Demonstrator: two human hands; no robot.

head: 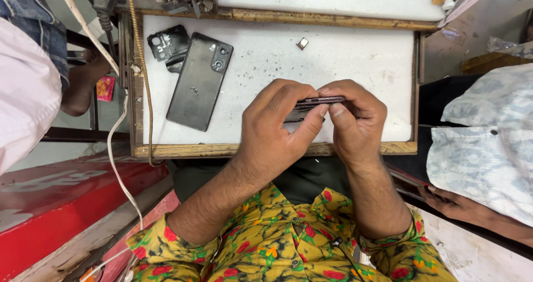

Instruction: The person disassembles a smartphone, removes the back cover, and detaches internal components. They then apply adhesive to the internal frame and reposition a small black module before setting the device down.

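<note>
Both my hands hold a dark phone body (319, 101) edge-on above a white work board (355, 60). My left hand (277, 123) wraps it from the left, thumb and fingers pinching its edge. My right hand (355, 121) grips its right end, fingertips pressed on the top rim. Most of the phone is hidden behind my fingers. A dark grey phone back cover (199, 82) with camera holes lies flat on the board to the left, apart from my hands.
A black inner cover piece (167, 42) lies by the back cover. A small metal part (302, 43) rests near the board's far edge. A wooden frame (222, 148) rims the board. White cable (114, 143) hangs left. Another person's arm in a patterned sleeve (488, 143) is at right.
</note>
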